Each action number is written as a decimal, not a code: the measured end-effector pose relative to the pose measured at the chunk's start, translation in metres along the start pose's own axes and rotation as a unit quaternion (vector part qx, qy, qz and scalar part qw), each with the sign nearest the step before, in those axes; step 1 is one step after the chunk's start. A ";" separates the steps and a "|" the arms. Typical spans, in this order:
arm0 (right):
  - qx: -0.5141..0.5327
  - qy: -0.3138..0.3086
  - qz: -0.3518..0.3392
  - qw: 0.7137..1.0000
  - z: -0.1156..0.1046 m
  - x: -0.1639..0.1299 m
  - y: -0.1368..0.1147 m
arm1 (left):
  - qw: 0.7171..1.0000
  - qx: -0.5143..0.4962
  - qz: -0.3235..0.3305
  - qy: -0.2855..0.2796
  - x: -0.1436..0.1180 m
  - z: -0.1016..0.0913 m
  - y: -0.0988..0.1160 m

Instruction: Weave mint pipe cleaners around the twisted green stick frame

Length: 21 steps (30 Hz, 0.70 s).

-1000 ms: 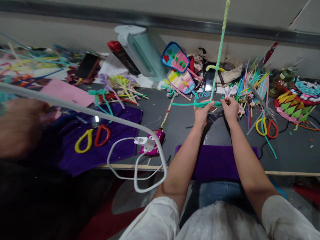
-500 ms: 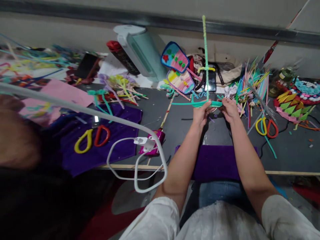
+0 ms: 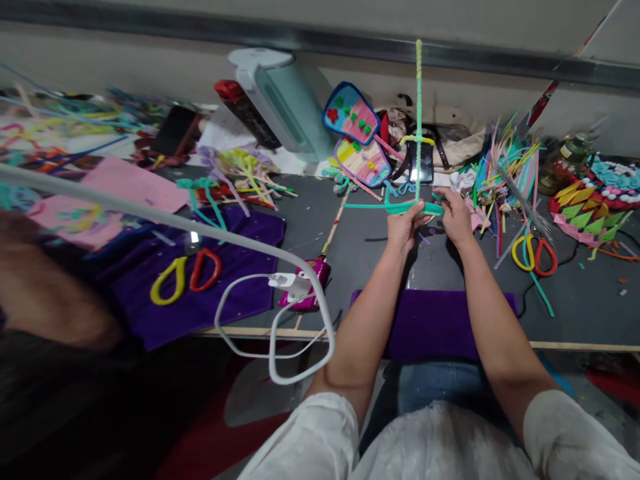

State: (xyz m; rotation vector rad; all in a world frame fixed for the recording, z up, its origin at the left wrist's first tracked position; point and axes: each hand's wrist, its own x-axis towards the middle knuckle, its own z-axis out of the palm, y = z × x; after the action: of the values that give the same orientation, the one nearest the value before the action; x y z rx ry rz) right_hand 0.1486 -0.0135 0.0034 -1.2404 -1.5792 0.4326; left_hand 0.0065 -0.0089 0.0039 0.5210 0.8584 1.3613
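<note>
Green fuzzy pipe-cleaner bundle (image 3: 399, 208), flat and layered: I find it held crosswise over the dark grey table (image 3: 590, 293), between the near and far edges, one strand running out to the left. The bare left hand (image 3: 401, 230) grasps it, thumb on top; I judge this the anchoring grip, keeping the layers together. The bare right hand (image 3: 457, 217) has its fingertips bent in at the bundle's right end; I cannot tell whether they pinch a strand or only touch it. A slender twisted green-and-yellow fuzzy stem (image 3: 419, 100) with a short yellow crosspiece rises from the bundle, pointing away from the near edge, which in my view keeps it clear of the fingers. A folded purple cloth (image 3: 433, 327) lies at the near edge beneath the forearms. Toward the right edge, yellow-and-red-handled scissors (image 3: 537, 253) lie handles nearest, presumably for easy reach.
</note>
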 end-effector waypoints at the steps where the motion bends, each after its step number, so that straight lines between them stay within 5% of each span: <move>1: -0.015 -0.002 -0.003 1.000 0.000 0.000 0.000 | 1.000 0.002 0.005 -0.002 0.000 0.000 0.000; 6: -0.031 0.015 -0.002 0.999 0.003 0.000 0.004 | 1.000 0.001 0.011 0.005 -0.001 0.000 0.000; 13: 0.077 0.099 0.062 0.990 0.001 0.005 0.014 | 0.999 -0.008 0.010 0.032 0.003 -0.002 0.001; 21: 0.291 0.122 0.222 0.922 0.005 0.008 0.014 | 1.000 -0.008 -0.002 0.024 0.002 -0.002 0.003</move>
State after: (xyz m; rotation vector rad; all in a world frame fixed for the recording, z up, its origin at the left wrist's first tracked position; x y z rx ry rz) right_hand 0.1522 0.0004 -0.0054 -1.1145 -0.8489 0.9245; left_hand 0.0029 -0.0063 0.0046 0.4749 0.8861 1.3806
